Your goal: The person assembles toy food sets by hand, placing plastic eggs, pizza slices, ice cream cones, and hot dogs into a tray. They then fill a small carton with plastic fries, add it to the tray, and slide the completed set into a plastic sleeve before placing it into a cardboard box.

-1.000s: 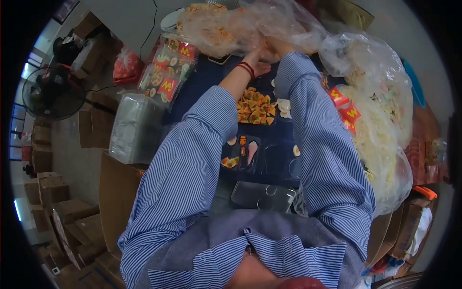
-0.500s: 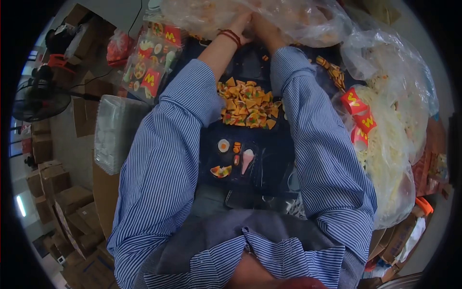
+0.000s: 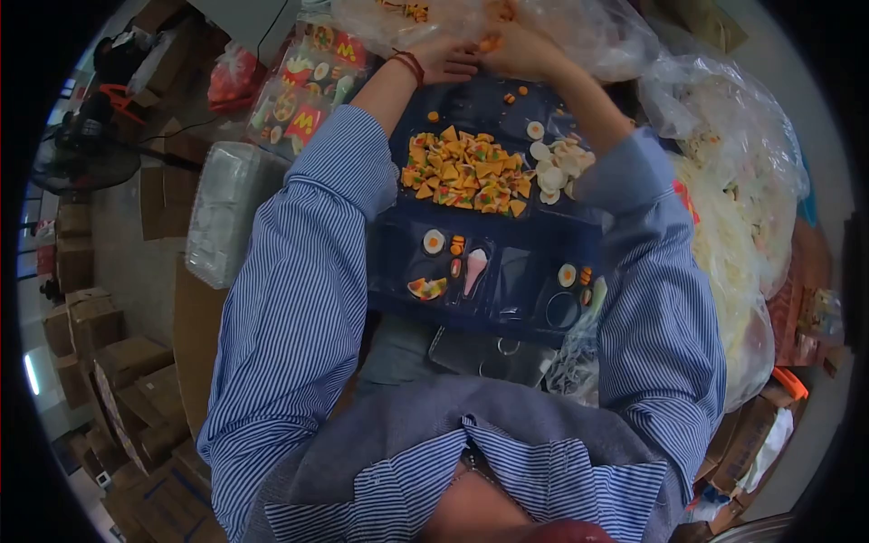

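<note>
My left hand point(image 3: 447, 60), with dark red bands at the wrist, lies at the near edge of a clear plastic bag point(image 3: 588, 36). Its fingers are stretched out, side by side, pointing right. Close beside it, my right hand point(image 3: 520, 52) has its fingers bent at small orange pieces point(image 3: 490, 43) by the bag's opening. Its fingertips are partly hidden. Below both hands, a pile of toy pizza slices point(image 3: 466, 172) lies on the dark work surface. White round pieces point(image 3: 559, 167) are heaped near my right forearm.
A clear tray compartment holds a toy fried egg point(image 3: 434, 241), a pink ice-cream cone point(image 3: 474, 270) and a pizza piece point(image 3: 427, 289). Stacked clear trays point(image 3: 222, 217) stand left, below printed packaging point(image 3: 303, 90). A large plastic bag point(image 3: 733, 235) bulges at right. A fan point(image 3: 86, 154) stands far left.
Both hands have come back from deeper in the plastic bag toward its near edge. My right elbow has swung outward, uncovering the white pieces and a second filled compartment.
</note>
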The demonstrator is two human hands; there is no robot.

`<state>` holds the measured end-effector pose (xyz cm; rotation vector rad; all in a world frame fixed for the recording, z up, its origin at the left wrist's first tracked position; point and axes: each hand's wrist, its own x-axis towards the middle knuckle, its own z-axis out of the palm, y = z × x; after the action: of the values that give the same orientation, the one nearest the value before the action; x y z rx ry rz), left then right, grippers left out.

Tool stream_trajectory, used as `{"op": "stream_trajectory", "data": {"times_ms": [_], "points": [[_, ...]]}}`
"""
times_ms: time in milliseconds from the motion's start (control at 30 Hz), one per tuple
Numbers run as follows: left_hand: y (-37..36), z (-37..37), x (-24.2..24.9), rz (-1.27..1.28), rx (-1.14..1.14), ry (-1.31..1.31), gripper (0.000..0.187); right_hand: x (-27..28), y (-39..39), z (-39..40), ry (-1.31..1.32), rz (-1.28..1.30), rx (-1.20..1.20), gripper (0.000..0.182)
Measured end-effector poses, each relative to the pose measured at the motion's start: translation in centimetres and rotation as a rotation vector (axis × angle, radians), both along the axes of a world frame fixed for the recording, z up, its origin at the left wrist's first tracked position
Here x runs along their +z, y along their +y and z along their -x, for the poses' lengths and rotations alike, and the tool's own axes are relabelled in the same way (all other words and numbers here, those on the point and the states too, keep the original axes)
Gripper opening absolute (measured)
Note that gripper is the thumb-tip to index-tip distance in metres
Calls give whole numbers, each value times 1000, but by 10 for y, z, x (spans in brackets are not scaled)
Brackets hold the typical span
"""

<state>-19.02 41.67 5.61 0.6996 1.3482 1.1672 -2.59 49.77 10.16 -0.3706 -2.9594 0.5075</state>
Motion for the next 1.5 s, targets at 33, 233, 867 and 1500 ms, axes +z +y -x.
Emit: {"op": "stream_trajectory", "data": {"times_ms": [33, 233, 867, 1500], "points": [[-4, 3, -5, -40, 39, -25, 50, 7, -11, 0, -10, -2, 9, 37], [-22, -11, 2, -37, 185, 276, 55, -45, -35, 0, 11, -268, -32, 42], [-69, -5, -21, 135, -221, 1835, 29, -77, 88, 94, 243, -88, -64, 24], [-52, -31, -8, 50, -128, 1198, 35, -1, 29, -1, 365, -44, 29, 21]]}}
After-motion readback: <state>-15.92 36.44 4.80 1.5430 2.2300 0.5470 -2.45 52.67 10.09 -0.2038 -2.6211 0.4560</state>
